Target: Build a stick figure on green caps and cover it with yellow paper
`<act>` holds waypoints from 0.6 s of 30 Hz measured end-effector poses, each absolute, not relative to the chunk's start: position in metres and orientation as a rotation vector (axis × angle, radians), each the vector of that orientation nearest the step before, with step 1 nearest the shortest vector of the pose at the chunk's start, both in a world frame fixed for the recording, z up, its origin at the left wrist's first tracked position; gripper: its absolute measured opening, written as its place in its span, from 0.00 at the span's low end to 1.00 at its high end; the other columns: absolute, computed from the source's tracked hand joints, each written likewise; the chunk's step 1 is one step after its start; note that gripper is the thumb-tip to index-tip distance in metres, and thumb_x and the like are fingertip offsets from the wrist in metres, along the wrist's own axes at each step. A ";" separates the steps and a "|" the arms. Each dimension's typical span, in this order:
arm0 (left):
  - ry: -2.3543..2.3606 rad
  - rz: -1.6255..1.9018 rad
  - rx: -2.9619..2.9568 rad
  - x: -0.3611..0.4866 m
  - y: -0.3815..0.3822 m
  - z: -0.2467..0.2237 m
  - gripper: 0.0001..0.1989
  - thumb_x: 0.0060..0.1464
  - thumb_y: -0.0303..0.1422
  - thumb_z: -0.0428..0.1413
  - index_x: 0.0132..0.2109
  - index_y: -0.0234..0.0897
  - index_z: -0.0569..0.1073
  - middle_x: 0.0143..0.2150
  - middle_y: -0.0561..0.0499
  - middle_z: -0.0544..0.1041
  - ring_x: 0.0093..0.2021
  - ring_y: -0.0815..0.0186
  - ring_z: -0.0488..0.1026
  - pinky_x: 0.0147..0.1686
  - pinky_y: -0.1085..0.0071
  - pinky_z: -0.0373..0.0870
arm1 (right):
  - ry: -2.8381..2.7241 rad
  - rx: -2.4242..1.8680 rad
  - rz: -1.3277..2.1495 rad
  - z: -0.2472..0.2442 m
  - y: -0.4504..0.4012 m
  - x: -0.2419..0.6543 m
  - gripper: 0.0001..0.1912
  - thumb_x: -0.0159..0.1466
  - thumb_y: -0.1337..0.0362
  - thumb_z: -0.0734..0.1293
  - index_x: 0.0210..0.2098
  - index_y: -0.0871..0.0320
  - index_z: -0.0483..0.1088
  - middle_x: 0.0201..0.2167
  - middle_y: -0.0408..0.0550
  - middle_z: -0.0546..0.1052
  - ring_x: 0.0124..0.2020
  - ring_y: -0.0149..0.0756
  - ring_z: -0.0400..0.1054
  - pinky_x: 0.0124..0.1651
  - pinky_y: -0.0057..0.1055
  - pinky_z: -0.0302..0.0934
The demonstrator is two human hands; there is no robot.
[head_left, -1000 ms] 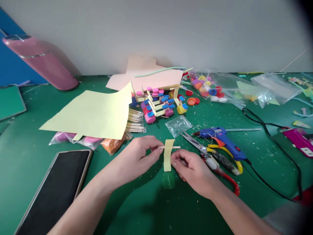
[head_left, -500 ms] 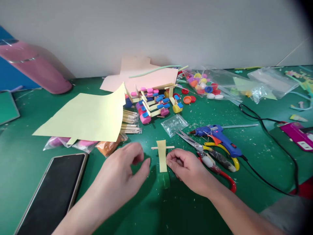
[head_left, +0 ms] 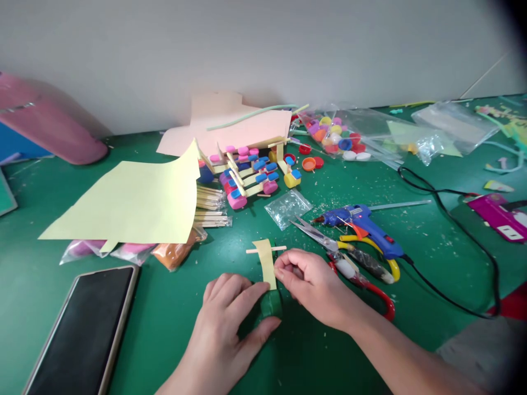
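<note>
A short strip of pale yellow paper lies near the middle, with a thin wooden stick crossing its upper part. At the strip's lower end is a small green piece, close in colour to the table. My left hand has its thumb and forefinger around that green piece, thumb below and forefinger above. My right hand is closed in a pinch at the strip's right edge; what lies between its fingertips is too small to make out.
Scissors, pliers and a blue glue gun with a black cord lie right. A phone and yellow sheet lie left. Colourful small assemblies and a bag of caps sit behind.
My left hand has moved right and down and closed around the green piece. The paper strip has tilted slightly. My right hand stays beside the strip. The whole view has shifted a little.
</note>
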State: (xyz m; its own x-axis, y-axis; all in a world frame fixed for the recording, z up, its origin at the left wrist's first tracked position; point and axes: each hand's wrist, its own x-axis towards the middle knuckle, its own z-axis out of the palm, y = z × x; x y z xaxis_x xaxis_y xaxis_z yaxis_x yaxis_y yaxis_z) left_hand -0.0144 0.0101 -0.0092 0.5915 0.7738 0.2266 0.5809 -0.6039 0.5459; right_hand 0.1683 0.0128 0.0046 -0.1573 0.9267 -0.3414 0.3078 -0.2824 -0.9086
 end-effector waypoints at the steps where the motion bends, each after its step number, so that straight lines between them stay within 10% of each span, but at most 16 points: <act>1: 1.086 0.640 2.378 -0.014 0.011 -0.010 0.15 0.50 0.34 0.57 0.46 0.41 0.67 0.34 0.51 0.70 0.34 0.63 0.66 0.33 0.66 0.63 | -1.417 -1.567 1.467 0.005 0.013 0.169 0.06 0.62 0.66 0.59 0.29 0.59 0.64 0.20 0.37 0.60 0.21 0.25 0.55 0.22 0.21 0.54; 18: 1.018 0.700 2.292 -0.012 0.010 -0.014 0.15 0.50 0.32 0.57 0.46 0.40 0.65 0.29 0.53 0.72 0.31 0.65 0.67 0.31 0.68 0.63 | -1.489 -1.586 1.429 0.004 0.014 0.169 0.06 0.62 0.66 0.59 0.29 0.58 0.64 0.23 0.39 0.62 0.22 0.25 0.58 0.24 0.22 0.56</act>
